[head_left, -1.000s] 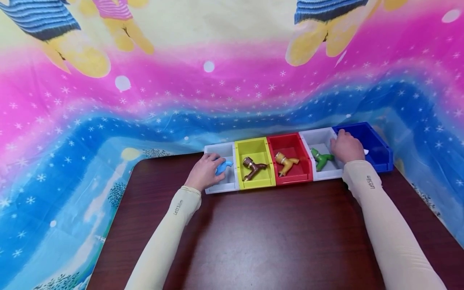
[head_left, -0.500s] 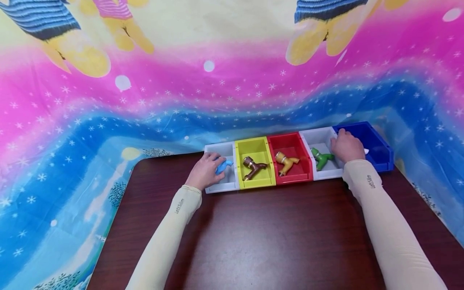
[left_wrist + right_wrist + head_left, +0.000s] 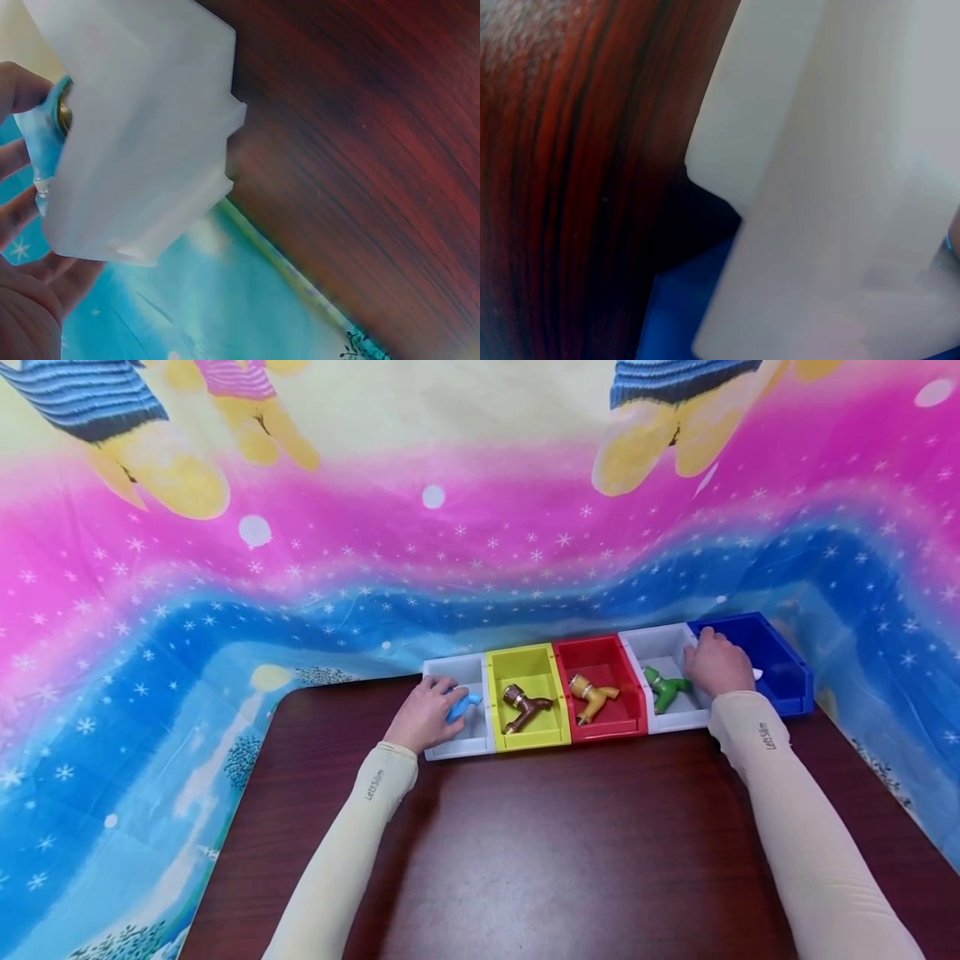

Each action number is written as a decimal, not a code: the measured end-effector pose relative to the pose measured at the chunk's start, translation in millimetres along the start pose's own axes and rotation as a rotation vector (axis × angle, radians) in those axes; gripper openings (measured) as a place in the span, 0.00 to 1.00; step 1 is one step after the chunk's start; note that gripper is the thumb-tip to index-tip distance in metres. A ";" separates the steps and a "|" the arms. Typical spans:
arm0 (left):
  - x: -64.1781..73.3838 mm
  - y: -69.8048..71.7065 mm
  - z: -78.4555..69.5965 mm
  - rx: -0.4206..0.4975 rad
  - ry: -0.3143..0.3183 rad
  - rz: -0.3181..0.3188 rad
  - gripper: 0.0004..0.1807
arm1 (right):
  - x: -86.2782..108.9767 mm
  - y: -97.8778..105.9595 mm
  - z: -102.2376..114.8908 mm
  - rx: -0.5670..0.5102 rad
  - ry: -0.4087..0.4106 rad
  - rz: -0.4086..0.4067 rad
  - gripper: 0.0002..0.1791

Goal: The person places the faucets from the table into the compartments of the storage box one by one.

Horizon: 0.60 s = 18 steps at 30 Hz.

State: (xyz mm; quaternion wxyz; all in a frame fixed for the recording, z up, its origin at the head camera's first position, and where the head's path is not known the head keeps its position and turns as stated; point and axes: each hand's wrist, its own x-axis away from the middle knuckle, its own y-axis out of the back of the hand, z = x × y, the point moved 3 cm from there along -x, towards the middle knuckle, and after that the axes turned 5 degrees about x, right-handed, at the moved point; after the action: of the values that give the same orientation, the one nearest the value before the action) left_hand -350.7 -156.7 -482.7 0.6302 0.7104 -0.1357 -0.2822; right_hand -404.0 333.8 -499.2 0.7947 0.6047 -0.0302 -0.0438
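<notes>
In the head view my left hand (image 3: 426,714) reaches into the light grey bin (image 3: 459,748) at the left end of the row. Its fingers and thumb grip a light blue tap (image 3: 467,702), whose spout sticks out past them; the left wrist view shows the fingers around the tap (image 3: 46,142). My right hand (image 3: 718,664) is over the left side of the dark blue bin (image 3: 797,681), fingers bent down. Beside it a small white tip (image 3: 757,674) shows; I cannot tell whether the fingers hold that white piece. In the right wrist view a pale, blurred surface hides most of this hand.
Between my hands stand a yellow bin (image 3: 525,652) with a brown tap (image 3: 528,708), a red bin (image 3: 637,718) with a yellow tap (image 3: 594,697), and a second light grey bin (image 3: 660,639) with a green tap (image 3: 666,687). A printed cloth (image 3: 420,560) hangs behind the dark wooden table (image 3: 570,835).
</notes>
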 end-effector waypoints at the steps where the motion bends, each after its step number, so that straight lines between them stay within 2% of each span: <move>1: 0.3 -0.5 0.7 0.001 0.002 0.004 0.27 | 0.2 -0.3 0.2 -0.001 0.000 0.004 0.37; 18: -1.0 -5.7 2.1 0.012 -0.007 0.052 0.27 | 2.5 2.0 1.4 -0.003 0.000 0.005 0.38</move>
State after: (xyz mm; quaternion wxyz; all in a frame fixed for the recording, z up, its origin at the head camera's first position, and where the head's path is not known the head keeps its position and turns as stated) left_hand -353.6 -157.0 -488.2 0.6325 0.7096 -0.1580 -0.2672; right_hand -401.7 332.7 -496.9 0.7957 0.6035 -0.0318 -0.0417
